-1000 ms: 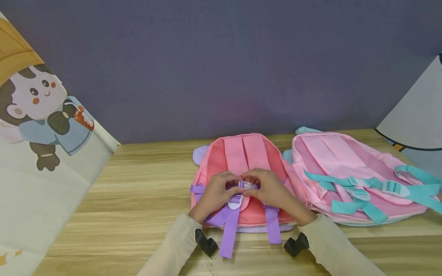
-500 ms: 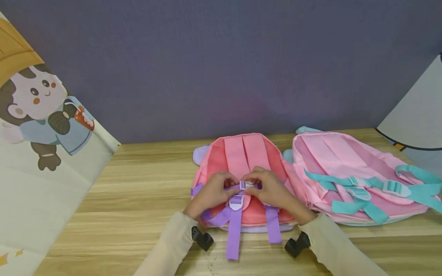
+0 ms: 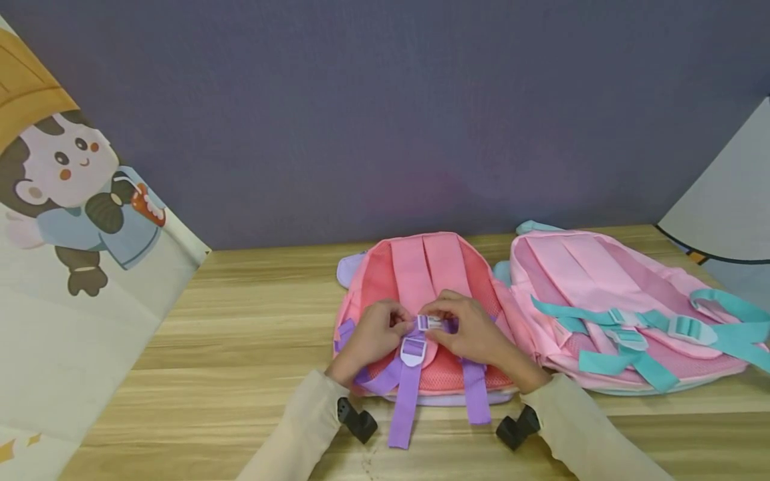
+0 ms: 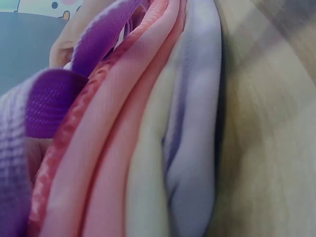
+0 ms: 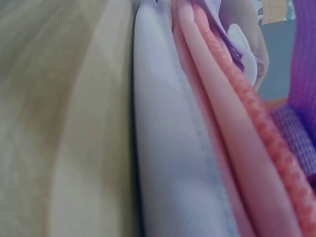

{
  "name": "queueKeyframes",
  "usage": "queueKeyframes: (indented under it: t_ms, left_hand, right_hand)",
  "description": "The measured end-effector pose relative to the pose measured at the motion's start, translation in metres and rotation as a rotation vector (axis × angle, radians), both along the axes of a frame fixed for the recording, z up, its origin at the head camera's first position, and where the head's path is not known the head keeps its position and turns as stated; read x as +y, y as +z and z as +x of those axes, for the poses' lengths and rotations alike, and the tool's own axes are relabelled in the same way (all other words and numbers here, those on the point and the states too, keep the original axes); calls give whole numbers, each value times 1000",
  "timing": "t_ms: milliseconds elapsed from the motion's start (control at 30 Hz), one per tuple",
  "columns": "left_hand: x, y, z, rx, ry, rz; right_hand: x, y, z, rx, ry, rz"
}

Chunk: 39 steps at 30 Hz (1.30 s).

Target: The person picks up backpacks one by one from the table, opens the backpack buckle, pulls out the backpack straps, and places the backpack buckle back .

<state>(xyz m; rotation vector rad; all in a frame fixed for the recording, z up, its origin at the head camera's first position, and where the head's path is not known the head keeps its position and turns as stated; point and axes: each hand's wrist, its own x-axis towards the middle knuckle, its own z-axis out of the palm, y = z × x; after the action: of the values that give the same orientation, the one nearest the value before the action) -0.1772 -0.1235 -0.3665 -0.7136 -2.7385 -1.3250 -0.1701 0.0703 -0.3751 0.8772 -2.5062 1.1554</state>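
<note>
Coral-pink fabric covers the backpack (image 3: 448, 270), which lies back side up on the wood-grain tabletop (image 3: 259, 321). Over its back panel, the right hand (image 3: 468, 327) pinches a small white buckle (image 3: 423, 323) between thumb and fingers. Just beside it, the left hand's (image 3: 373, 333) thumb and fingers pinch the thin purple strap (image 3: 414, 327) at that buckle. Below sits a larger white buckle (image 3: 413, 352), its purple webbing (image 3: 404, 414) hanging past the bag's lower edge; another purple strap end (image 3: 476, 401) hangs to the right. Close on that side lies a pale pink backpack (image 3: 592, 264) with teal straps (image 3: 658, 376).
</note>
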Motion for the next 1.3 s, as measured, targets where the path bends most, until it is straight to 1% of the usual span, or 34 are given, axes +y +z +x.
queueKeyframes:
  t_ms: [233, 467, 600, 733, 833, 967, 1133, 1300]
  left_hand:
    - [2, -2, 1, -8, 35, 18]
    - [5, -3, 1, 13, 44, 45]
    - [6, -2, 2, 20, 43, 50]
    - [4, 0, 1, 31, 23, 27]
    - [1, 4, 1, 25, -1, -1]
    - [-2, 8, 2, 8, -14, -31]
    - [0, 6, 2, 10, 2, -44]
    - [3, 2, 2, 25, 24, -21]
  right_hand:
    - [1, 1, 0, -15, -1, 18]
    - [2, 1, 0, -28, 0, 12]
    - [1, 1, 1, -7, -3, -6]
    - [0, 0, 1, 23, 1, -21]
    - [0, 0, 0, 30, 8, -26]
    - [-1, -1, 0, 35, 7, -30]
    - [0, -1, 0, 36, 14, -41]
    - [1, -1, 1, 32, 34, -54]
